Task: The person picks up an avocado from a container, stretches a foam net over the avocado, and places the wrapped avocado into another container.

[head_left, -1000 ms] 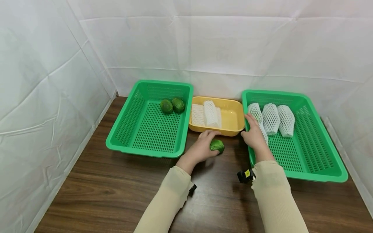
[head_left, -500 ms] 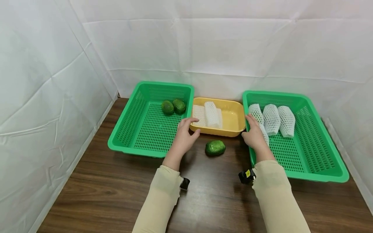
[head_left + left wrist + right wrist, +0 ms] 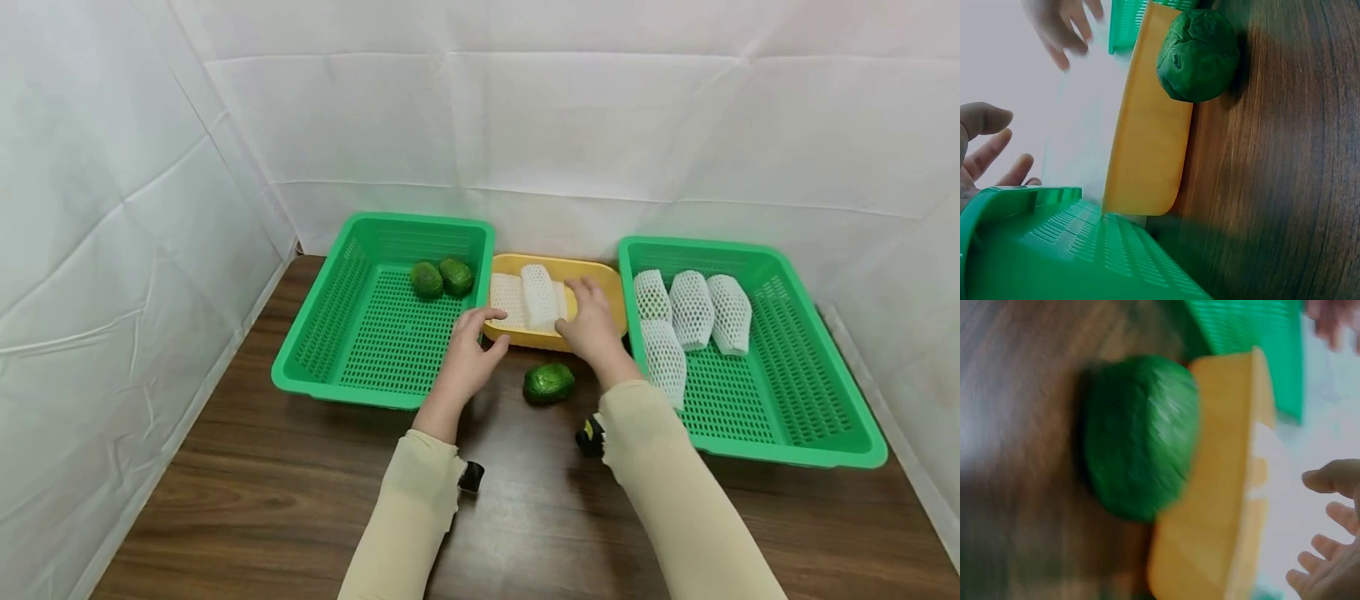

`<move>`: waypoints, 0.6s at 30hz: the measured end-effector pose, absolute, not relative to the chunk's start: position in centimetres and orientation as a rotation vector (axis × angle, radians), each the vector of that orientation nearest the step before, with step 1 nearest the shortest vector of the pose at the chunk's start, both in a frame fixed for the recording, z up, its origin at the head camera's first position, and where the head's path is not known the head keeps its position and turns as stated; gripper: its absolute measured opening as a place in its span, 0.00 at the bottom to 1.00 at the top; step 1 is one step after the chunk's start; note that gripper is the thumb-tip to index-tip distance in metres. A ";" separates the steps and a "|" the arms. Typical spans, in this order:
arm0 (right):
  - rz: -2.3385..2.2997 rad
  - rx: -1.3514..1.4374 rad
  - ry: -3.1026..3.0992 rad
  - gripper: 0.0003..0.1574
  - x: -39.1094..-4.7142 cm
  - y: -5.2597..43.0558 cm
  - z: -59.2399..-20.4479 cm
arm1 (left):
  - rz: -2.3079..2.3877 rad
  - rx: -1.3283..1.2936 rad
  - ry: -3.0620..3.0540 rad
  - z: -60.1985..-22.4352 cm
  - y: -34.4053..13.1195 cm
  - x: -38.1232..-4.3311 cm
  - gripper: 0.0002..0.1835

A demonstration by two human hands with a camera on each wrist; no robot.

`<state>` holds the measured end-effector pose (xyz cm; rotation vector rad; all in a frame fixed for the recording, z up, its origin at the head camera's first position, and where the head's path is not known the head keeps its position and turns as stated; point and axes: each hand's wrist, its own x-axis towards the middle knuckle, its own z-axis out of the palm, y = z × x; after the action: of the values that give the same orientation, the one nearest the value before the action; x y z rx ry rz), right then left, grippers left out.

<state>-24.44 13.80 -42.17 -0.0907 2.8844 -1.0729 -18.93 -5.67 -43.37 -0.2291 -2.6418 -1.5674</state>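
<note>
On the table in the head view lies a wrinkled green avocado [image 3: 549, 384], just in front of a yellow tray [image 3: 536, 340]. White foam net sleeves [image 3: 537, 296] lie in the tray's left part. My right hand [image 3: 592, 331] hovers over the tray with spread fingers, to the right of the sleeves, holding nothing. Beside the right rim of the left green basket [image 3: 318, 387] is my left hand [image 3: 467, 360], its fingers apart and nothing in its grasp. Both wrist views show the avocado [image 3: 1199, 56] close up; the right wrist view is blurred.
Two more avocados [image 3: 427, 281] rest in the left basket's back right corner. In the right green basket [image 3: 817, 454] are several sleeved pieces [image 3: 664, 360], with green showing through the netting of one. A white cloth wall [image 3: 555, 125] stands behind.
My left hand has let go of the avocado and moved left, leaving it on the table. The right hand has shifted left from the right basket's rim to over the tray.
</note>
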 end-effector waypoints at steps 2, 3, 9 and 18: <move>-1.086 -0.058 2.837 0.42 -24.9 12.8 -43.0 | -1.562 -0.254 -2.638 -43.4 -5.9 -19.0 0.15; -1.083 -0.043 2.825 0.42 -25.1 12.5 -43.5 | -1.558 -0.268 -2.639 -43.4 -6.0 -19.1 0.15; -1.103 0.014 2.808 0.37 -25.7 12.6 -45.5 | -1.518 -0.310 -2.664 -43.7 -5.8 -19.1 0.15; -1.737 0.220 2.759 0.25 -25.6 13.4 -43.1 | -1.460 -0.373 -2.685 -43.6 -6.1 -19.1 0.15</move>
<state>-25.64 13.42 -43.06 0.2198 2.7590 -1.7373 -19.12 -6.09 -43.55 -0.3728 -2.6845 -1.4600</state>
